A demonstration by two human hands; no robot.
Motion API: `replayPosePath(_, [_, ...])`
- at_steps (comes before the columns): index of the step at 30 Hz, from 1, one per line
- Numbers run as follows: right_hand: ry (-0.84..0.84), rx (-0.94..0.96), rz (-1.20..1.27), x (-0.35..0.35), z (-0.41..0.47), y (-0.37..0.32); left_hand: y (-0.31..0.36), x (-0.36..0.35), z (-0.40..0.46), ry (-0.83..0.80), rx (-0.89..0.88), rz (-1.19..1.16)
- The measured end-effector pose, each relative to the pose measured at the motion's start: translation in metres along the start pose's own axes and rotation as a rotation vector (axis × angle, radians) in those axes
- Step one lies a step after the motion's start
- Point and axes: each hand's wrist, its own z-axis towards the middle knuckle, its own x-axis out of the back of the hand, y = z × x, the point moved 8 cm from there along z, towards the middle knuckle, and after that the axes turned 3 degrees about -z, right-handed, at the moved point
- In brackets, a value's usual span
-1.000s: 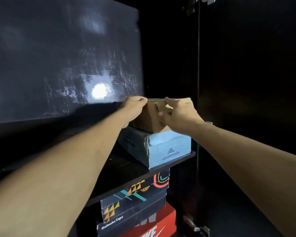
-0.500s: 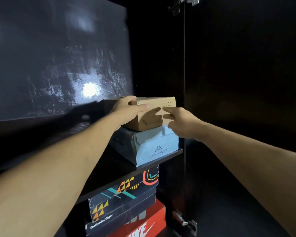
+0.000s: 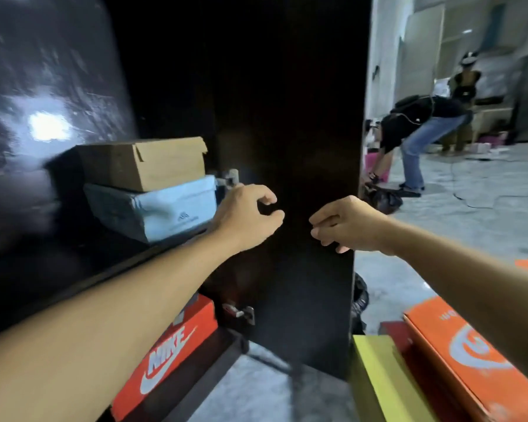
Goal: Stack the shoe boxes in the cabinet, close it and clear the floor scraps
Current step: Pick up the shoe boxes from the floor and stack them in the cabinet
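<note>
A brown cardboard shoe box [image 3: 153, 162] sits on a pale blue shoe box [image 3: 162, 208] on a shelf of the dark cabinet [image 3: 73, 269]. A red Nike box [image 3: 171, 345] lies on the cabinet floor below. My left hand [image 3: 247, 214] hovers just right of the blue box, fingers loosely curled, holding nothing. My right hand [image 3: 345, 223] hangs in front of the open dark cabinet door [image 3: 302, 132], fingers loosely curled and empty. Both hands are apart from the boxes.
On the floor at the right lie an orange shoe box [image 3: 470, 354], a yellow-green box [image 3: 384, 379] and a dark red one [image 3: 393, 330]. A black bag [image 3: 381, 199] lies behind the door. Another person [image 3: 415, 135] bends over in the background on the grey floor [image 3: 470, 214].
Both hands let go of the brown box and drew back to the right. My view swung right, showing the door's edge, the room and the boxes on the floor.
</note>
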Motion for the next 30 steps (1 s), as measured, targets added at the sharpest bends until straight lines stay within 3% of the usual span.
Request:
replayPosePath(4, [0.061,-0.157,-0.055,0.035,-0.070,0.076,0.049,-0.095,-0.038,-0.460,0.120,-0.081])
replayPosePath(11, [0.127,-0.429,-0.120,0.078,-0.199,0.196,0.155,-0.216,-0.103,-0.847,0.058,-0.133])
replayPosePath(20, [-0.038,-0.897,-0.256,0.073,-0.392,0.380,0.256,-0.365,-0.219,-1.150,-0.036,-0.289])
replayPosePath(23, [-0.121,-1.058,-0.289,0.048,-0.451,0.430,0.267,-0.404,-0.256,-1.229,0.009,-0.333])
replayPosePath(30, [-0.120,-1.257,-0.308,-0.006,-0.537,0.497,0.255,-0.473,-0.310,-1.349,0.139,-0.328])
